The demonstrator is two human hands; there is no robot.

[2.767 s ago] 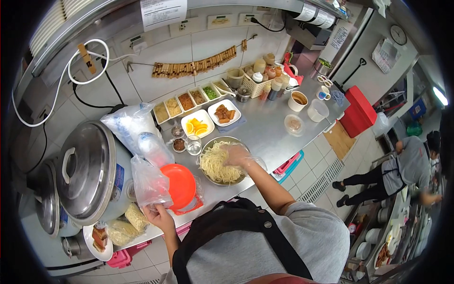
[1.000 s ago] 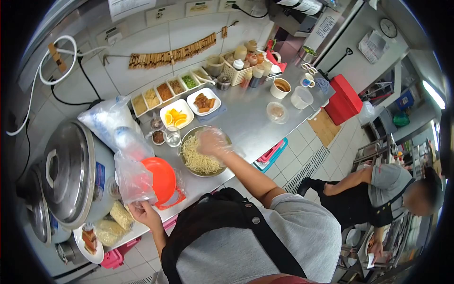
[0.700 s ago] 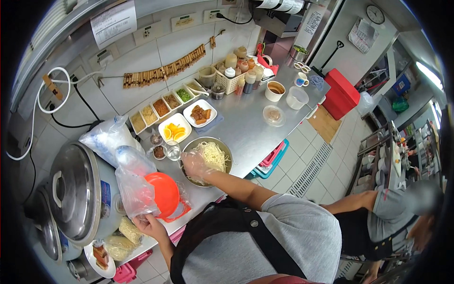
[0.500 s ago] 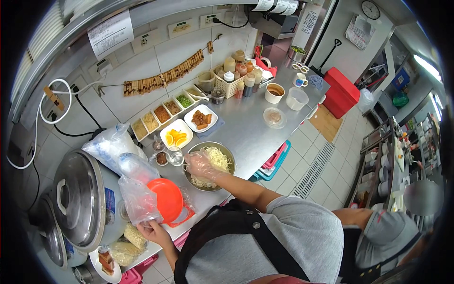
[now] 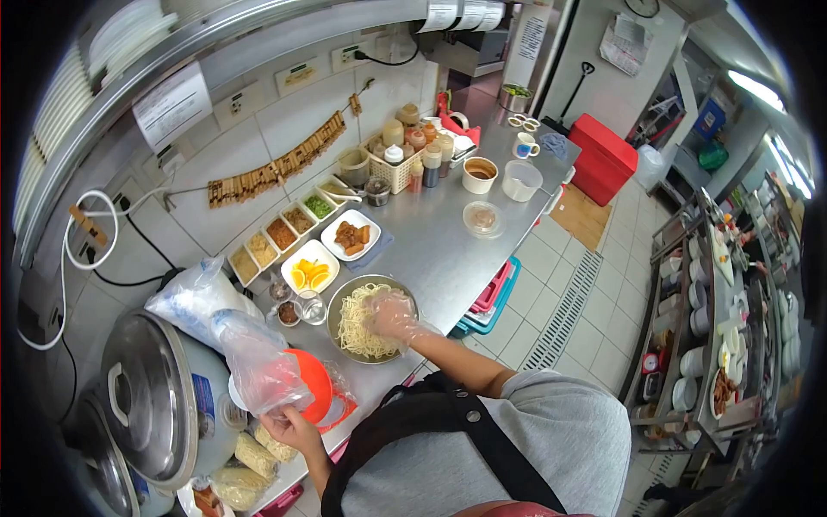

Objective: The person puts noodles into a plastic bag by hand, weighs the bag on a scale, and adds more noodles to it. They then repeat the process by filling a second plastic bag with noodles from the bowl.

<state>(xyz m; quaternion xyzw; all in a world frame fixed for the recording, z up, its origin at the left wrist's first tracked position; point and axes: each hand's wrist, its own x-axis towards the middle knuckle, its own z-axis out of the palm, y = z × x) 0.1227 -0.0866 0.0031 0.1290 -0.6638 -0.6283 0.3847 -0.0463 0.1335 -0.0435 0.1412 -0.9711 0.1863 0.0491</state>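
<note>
We are pressing our gloved right hand (image 5: 392, 314) onto the noodles (image 5: 355, 326) lying in the metal bowl (image 5: 348, 288) at the desk's (image 5: 444, 250) front edge; its fingers (image 5: 379, 326) are curling down into the strands, though we cannot tell whether they are gripping any. Our left hand (image 5: 289, 426) is pinching the lower edge of a clear plastic bag (image 5: 257, 366), fingers closed on it, beside the orange dish (image 5: 319, 388). The rice cooker (image 5: 155, 405) is sitting just left of the bag.
</note>
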